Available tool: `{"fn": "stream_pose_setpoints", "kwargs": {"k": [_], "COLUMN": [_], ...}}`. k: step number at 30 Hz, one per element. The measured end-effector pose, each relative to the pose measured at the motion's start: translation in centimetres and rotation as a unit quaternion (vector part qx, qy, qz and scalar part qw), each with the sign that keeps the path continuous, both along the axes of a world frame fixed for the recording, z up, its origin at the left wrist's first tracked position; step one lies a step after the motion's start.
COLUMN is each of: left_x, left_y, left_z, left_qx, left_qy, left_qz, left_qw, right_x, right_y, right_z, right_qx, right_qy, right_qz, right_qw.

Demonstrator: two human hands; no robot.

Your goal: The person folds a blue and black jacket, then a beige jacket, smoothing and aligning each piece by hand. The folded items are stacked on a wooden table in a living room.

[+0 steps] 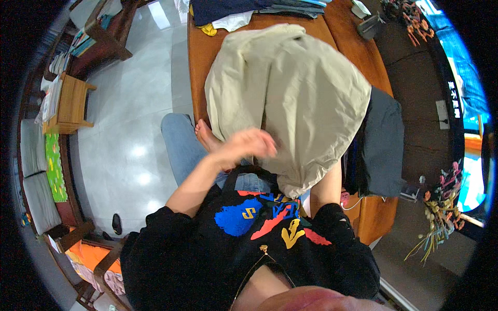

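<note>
A large, light beige garment is spread in front of me, wrinkled, with a long dark fold down its middle. It looks like a pair of trousers, but its shape is not fully clear. Over its near left edge hovers my left hand, smeared by motion, with fingers bent; I see nothing held in it. My right forearm reaches under the garment's near right edge, and the cloth covers that hand and its fingers.
The garment lies over a brown wooden bench. Folded clothes are stacked at its far end. Dark grey cloth hangs on the right. Dried flowers stand farther right, and a small wooden stool is across the floor at left.
</note>
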State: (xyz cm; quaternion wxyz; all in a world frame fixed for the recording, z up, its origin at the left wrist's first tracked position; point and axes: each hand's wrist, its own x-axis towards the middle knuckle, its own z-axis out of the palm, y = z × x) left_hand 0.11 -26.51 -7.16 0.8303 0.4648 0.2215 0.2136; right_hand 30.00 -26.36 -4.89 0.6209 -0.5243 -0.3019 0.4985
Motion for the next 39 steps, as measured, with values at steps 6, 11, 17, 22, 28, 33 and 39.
{"fn": "stream_pose_setpoints", "kwargs": {"k": [6,11,17,22,28,33,39], "left_x": [-9.8,-14.6,-17.4,-18.0,-16.9,-12.5,-8.0], "left_y": [5.0,1.6,-1.5,-1.5,-0.7,1.9,11.3], "left_z": [1.4,-1.6,-6.4,-8.0,-8.2,-8.7,-8.8], "left_qx": [-0.176,-0.265,-0.303,-0.301,-0.305,-0.307,-0.289], "left_qy": [-0.107,-0.075,-0.065,-0.072,-0.071,-0.067,-0.061], "left_qz": [0.276,0.312,0.331,0.349,0.338,0.298,0.235], "left_qw": [0.939,0.909,0.891,0.884,0.887,0.901,0.926], "right_x": [-13.0,-20.9,-16.5,-7.8,-9.9,-11.7,-2.3], "right_y": [1.0,-1.6,-0.9,3.1,5.0,4.6,9.3], "right_z": [-4.2,-7.7,-7.1,-9.6,-17.6,-17.8,-1.8], "right_qx": [0.043,0.073,0.049,-0.166,-0.247,-0.151,0.013], "right_qy": [-0.323,-0.425,-0.249,0.120,0.120,0.440,0.286], "right_qz": [0.225,0.377,0.601,0.302,-0.107,-0.040,-0.052], "right_qw": [0.918,0.820,0.758,0.931,0.956,0.884,0.957]}}
